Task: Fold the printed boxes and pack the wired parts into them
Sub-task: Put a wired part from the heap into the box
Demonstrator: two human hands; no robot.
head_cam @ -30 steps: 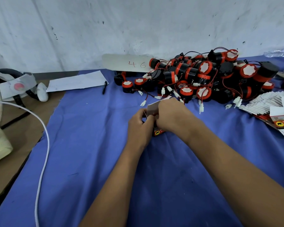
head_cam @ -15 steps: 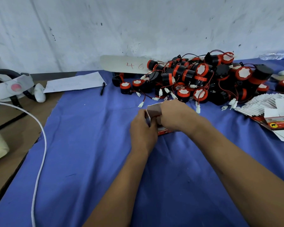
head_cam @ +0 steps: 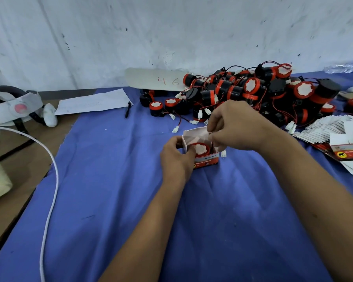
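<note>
A small printed box (head_cam: 206, 159), red and white, stands open on the blue cloth (head_cam: 110, 200) at the centre. A black and red wired part (head_cam: 201, 149) with a white top sits inside it. My left hand (head_cam: 176, 157) grips the box's left side, a finger touching the part. My right hand (head_cam: 236, 127) is just above the box's right side and pinches the part's thin wire. A white connector (head_cam: 223, 154) hangs beside the box. A big pile of wired parts (head_cam: 253, 94) lies behind.
Flat unfolded boxes (head_cam: 338, 137) are fanned out at the right. A pen (head_cam: 127, 109) and a paper sheet (head_cam: 92, 101) lie at the back left. A white cable (head_cam: 49, 180) curves along the cloth's left edge. A plastic bottle (head_cam: 346, 67) lies far right.
The box was covered by both hands before. Now it stands open with a part inside, and my right hand has lifted to pinch the wire.
</note>
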